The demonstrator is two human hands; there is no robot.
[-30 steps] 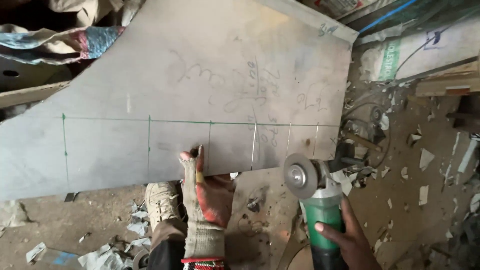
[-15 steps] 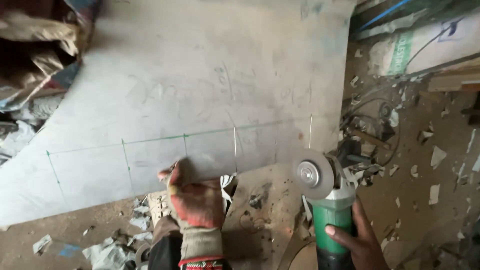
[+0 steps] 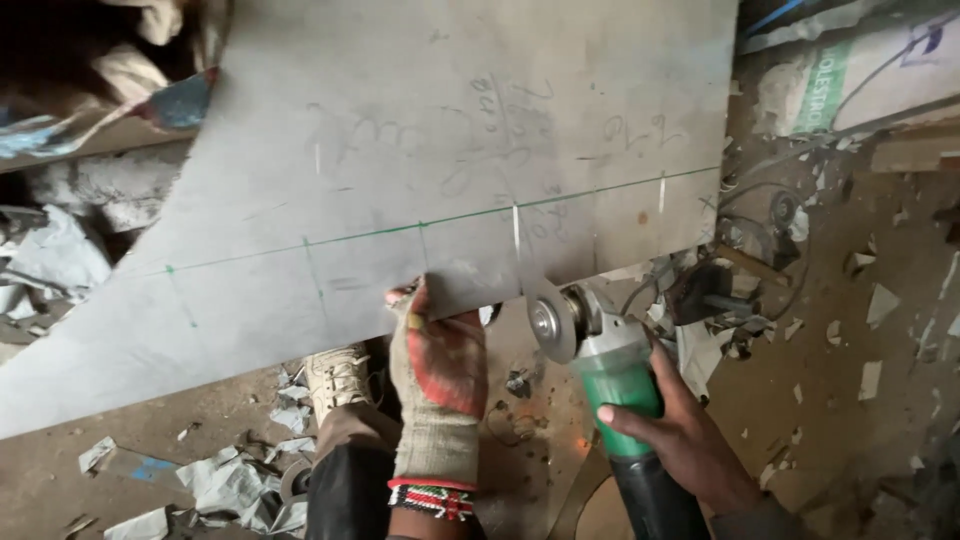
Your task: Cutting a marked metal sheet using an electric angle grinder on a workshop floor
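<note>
- Lying tilted across the upper middle of the view: a large grey metal sheet [image 3: 400,150], long axis running from lower left up to upper right, near edge hanging over the dirt floor [image 3: 850,400].
- Crossing the sheet along that axis: a green marked line [image 3: 440,222], with short green ticks dropping from it toward the near edge.
- Meeting the sheet's near edge at a thin slit, just right of the gloved hand: the disc of a green-bodied angle grinder [image 3: 600,360], body pointing away from the sheet toward the bottom of the view.
- Gripping the sheet's near edge: the left hand [image 3: 440,370], in a red-and-white work glove, fingers curled over the edge.
- Wrapping closed around the grinder's green body below the sheet: the bare right hand [image 3: 680,430].
- Lying right of the sheet's far corner: a whitish sack [image 3: 850,85] with a green printed band.
- Lying scattered below the sheet's left part: torn paper scraps [image 3: 230,485].
</note>
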